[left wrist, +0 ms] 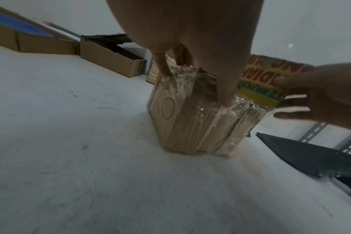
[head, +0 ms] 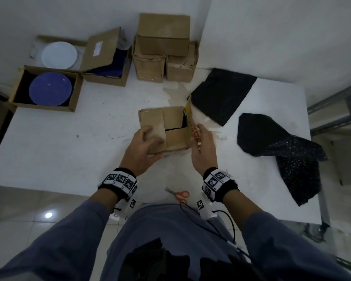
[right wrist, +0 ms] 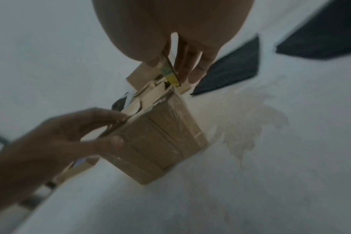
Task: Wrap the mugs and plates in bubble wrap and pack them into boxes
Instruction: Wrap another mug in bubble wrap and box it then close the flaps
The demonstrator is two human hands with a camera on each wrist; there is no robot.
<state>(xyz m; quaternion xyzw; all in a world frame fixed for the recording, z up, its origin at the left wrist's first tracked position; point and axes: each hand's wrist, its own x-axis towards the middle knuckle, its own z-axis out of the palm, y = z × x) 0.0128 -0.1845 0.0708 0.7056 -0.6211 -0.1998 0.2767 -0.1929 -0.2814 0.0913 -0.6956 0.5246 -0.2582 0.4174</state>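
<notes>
A small taped cardboard box (head: pixel 171 136) stands mid-table with its top flaps partly folded in and something dark showing inside. My left hand (head: pixel 150 139) grips its near left corner, fingers on the top flap and thumb on the front face (right wrist: pixel 116 140). My right hand (head: pixel 199 133) pinches the upright right flap (head: pixel 192 120), printed yellow and red on its inner side (left wrist: pixel 266 79). A blue plate (head: pixel 50 89) and a white plate (head: pixel 59 55) lie in open boxes at the far left. Black bubble wrap sheets (head: pixel 223 94) (head: pixel 280 147) lie to the right.
A stack of closed cardboard boxes (head: pixel 164 47) stands at the back against the wall. Another open box (head: pixel 105 57) with dark blue contents sits beside the plates. Orange-handled scissors (head: pixel 179 194) lie at the table's near edge. A metal frame stands off the right edge.
</notes>
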